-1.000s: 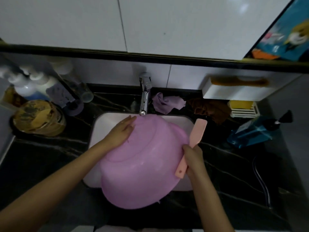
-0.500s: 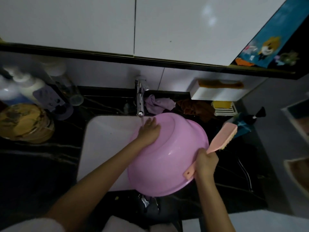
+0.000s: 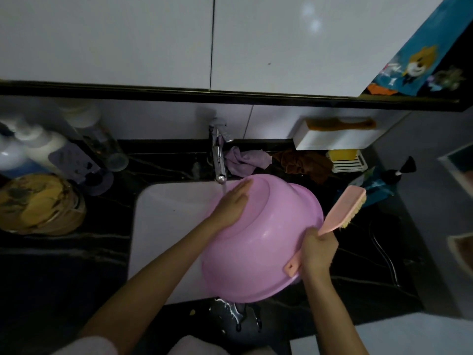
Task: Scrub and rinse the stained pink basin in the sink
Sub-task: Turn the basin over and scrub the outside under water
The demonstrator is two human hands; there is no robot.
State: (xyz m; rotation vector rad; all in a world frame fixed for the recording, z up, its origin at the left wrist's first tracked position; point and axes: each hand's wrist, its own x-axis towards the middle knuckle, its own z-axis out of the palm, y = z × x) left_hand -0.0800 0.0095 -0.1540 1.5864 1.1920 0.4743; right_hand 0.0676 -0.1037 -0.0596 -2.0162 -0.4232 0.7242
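Pink basin (image 3: 261,242) sits bottom-up, tilted over the white sink (image 3: 163,226), its far edge under the running tap (image 3: 219,160); smooth glossy plastic, round. Left hand (image 3: 231,203) lies flat, fingers straight, on the base just below the tap. Right hand (image 3: 317,252), farther from the tap, is clamped on the pink brush (image 3: 343,208) handle against the basin wall, maybe the rim too; brush axis points away, stiff bristles off the plastic.

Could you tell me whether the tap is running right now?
On. A stream of water falls from the tap onto the left hand, which lies flat on the pink basin.
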